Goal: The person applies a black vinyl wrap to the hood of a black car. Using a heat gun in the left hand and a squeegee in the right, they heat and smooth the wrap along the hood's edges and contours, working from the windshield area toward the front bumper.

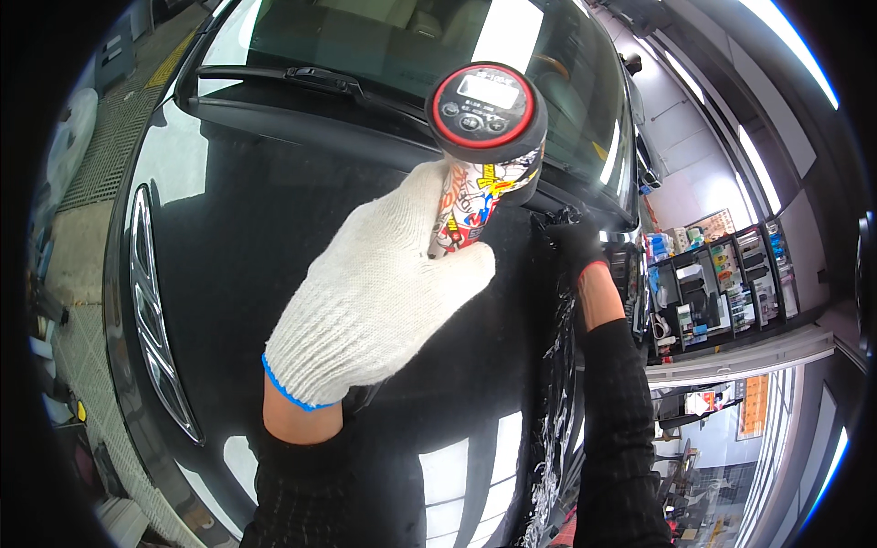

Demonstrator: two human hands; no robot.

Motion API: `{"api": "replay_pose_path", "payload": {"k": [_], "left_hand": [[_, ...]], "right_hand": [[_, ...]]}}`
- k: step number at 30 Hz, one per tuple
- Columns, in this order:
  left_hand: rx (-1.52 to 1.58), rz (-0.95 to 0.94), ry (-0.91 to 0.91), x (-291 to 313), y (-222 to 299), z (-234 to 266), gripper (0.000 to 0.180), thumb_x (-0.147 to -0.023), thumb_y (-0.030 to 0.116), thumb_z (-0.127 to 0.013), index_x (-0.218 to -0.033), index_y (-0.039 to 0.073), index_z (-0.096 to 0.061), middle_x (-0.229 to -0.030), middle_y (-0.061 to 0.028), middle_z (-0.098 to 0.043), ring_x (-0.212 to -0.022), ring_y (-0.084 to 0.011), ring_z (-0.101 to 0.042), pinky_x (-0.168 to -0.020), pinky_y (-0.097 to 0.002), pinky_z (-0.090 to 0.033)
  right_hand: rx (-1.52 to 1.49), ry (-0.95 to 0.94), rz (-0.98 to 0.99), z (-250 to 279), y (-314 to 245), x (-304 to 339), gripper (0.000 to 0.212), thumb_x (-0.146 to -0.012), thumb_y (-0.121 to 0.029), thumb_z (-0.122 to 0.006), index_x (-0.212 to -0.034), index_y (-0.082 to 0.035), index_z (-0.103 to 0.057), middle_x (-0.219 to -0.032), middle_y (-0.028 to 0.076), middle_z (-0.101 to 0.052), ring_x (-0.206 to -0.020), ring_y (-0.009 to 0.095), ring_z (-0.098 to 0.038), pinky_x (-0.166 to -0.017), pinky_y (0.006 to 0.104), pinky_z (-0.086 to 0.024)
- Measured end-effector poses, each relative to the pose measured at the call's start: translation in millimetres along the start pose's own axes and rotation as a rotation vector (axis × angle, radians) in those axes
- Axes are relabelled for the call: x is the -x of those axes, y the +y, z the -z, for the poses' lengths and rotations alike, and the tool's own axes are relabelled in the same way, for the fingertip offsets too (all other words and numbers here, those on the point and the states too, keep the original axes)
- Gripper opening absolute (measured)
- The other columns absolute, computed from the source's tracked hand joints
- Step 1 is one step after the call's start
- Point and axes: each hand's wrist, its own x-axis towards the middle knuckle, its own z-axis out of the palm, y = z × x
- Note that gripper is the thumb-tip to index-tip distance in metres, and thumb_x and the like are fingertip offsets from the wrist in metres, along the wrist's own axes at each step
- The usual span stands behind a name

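My left hand, in a white knitted glove with a blue cuff, is wrapped around the sticker-covered grip of a heat gun. The round back end of that tool faces up, with a red ring, a small display and buttons. Its nozzle is hidden. Below it spreads a glossy black car hood. To the right, my right hand, in a black glove with a red cuff, closes on crumpled black film at the hood's right edge. Its fingertips are hard to make out against the dark film.
The windshield and a wiper lie beyond the hood. Chrome trim runs along the car's left side. Shelves of bottles and supplies stand at the right, and a grated floor shows at the left.
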Motion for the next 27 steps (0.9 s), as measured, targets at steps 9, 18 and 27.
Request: {"api": "replay_pose_path", "payload": {"k": [9, 18, 27], "left_hand": [[-0.033, 0.004, -0.023, -2, 4, -1, 0.048, -0.096, 0.017, -0.069, -0.139, -0.002, -0.057, -0.078, -0.0045, -0.062, -0.065, -0.0098, -0.060, -0.061, -0.0281, -0.053], [0.101, 0.063, -0.061, 3, 7, 2, 0.049, -0.098, 0.017, -0.071, -0.141, -0.004, -0.057, -0.085, -0.0047, -0.063, -0.067, -0.0100, -0.064, -0.061, -0.0285, -0.056], [0.043, 0.086, -0.053, 1, 11, -7, 0.042, -0.100, 0.017, -0.070, -0.135, -0.003, -0.061, -0.082, -0.0034, -0.063, -0.062, -0.0093, -0.064, -0.058, -0.0266, -0.054]], "right_hand": [[0.650, 0.020, 0.254, 13, 11, 16, 0.048, -0.093, -0.021, -0.073, -0.130, 0.005, -0.057, -0.122, 0.024, -0.070, -0.105, 0.039, -0.076, -0.088, 0.0489, -0.061], [0.581, 0.134, -0.005, 52, 53, 155, 0.038, -0.109, -0.041, -0.063, -0.128, -0.008, -0.066, -0.107, 0.014, -0.078, -0.103, 0.036, -0.078, -0.085, 0.0521, -0.060], [-0.105, -0.325, -0.417, 97, 76, 117, 0.050, -0.114, -0.043, -0.062, -0.140, -0.002, -0.070, -0.127, 0.008, -0.078, -0.109, 0.015, -0.072, -0.095, 0.0364, -0.057]]}}
